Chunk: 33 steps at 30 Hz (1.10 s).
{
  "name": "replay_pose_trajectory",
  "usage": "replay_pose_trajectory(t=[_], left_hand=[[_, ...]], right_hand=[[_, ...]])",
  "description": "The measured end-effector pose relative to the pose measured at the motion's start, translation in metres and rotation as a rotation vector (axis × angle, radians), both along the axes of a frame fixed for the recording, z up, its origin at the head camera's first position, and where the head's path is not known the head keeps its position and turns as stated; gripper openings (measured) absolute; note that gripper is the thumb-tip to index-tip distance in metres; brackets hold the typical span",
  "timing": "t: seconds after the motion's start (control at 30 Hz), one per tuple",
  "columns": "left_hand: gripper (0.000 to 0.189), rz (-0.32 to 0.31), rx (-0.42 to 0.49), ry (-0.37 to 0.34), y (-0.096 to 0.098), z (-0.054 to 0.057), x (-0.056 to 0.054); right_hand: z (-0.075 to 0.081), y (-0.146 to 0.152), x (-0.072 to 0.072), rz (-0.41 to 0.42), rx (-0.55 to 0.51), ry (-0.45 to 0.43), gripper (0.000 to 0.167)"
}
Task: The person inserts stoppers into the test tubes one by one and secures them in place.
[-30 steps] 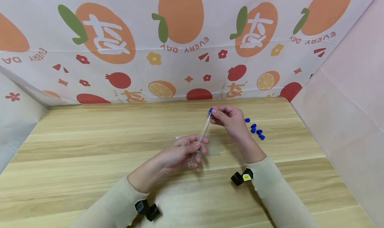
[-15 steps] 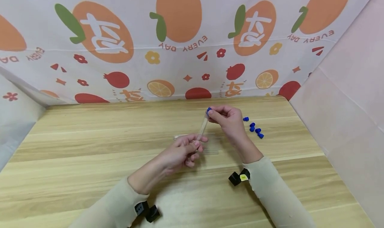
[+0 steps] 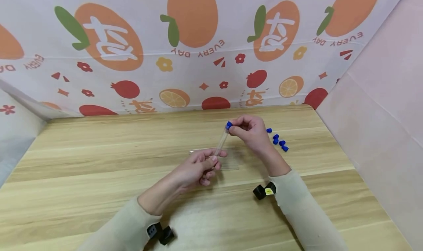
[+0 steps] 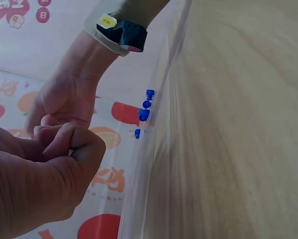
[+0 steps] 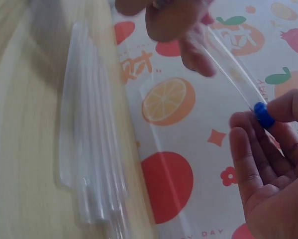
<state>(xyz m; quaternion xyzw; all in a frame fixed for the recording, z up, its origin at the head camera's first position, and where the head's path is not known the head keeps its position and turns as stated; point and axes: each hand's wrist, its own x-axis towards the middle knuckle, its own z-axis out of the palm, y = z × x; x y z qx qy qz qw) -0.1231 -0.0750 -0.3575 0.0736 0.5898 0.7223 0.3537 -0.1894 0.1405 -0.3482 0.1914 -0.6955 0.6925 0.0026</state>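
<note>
A clear, slender test tube [image 3: 222,141] slants up between both hands above the table. My left hand [image 3: 197,168] pinches its lower part between thumb and fingers, which hide the bottom end. At the upper end sits a blue cap [image 3: 229,125], and my right hand [image 3: 250,133] pinches it with thumb and index finger. The right wrist view shows the cap [image 5: 263,115] on the mouth of the tube [image 5: 233,62]; how deep it sits I cannot tell. In the left wrist view the left hand [image 4: 44,174] covers the tube.
Several loose blue caps [image 3: 275,139] lie on the wooden table [image 3: 99,163] right of the right hand. Several clear tubes [image 5: 96,124] lie side by side on the table, beyond the left hand. A fruit-printed cloth [image 3: 152,78] hangs behind the table's far edge.
The lower end of the tube, visible past the left fingers a second ago, is now hidden by them. More of the blue cap shows from the right fingertips. The head view shifted slightly.
</note>
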Motion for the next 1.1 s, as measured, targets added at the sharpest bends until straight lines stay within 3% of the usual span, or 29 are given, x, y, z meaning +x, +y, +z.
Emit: replay_pose_trajectory(t=[0.27,0.47,0.7,0.8,0.97,1.1], left_hand=[[0.037,-0.005,-0.026,0.091,-0.003,0.003,0.001],[0.036,-0.008,-0.036,0.165,-0.004,0.004,-0.001],[0.044,-0.092,0.097,0.132,-0.005,0.003,-0.004],[0.041,-0.035,0.1,0.15,-0.004,0.002,-0.002],[0.036,0.115,0.042,0.171,-0.001,0.004,0.001],[0.034,0.139,-0.005,0.194,0.0,0.003,0.004]], right_hand=[[0.005,-0.001,-0.001,0.058,-0.055,-0.013,0.002],[0.011,0.003,0.001,0.013,-0.071,-0.026,0.009],[0.012,0.005,0.001,-0.013,-0.152,-0.079,0.016],[0.01,0.002,0.002,-0.05,-0.125,-0.058,0.012],[0.002,-0.009,0.003,-0.105,-0.089,-0.019,0.012],[-0.002,-0.016,0.006,-0.082,-0.11,-0.048,0.012]])
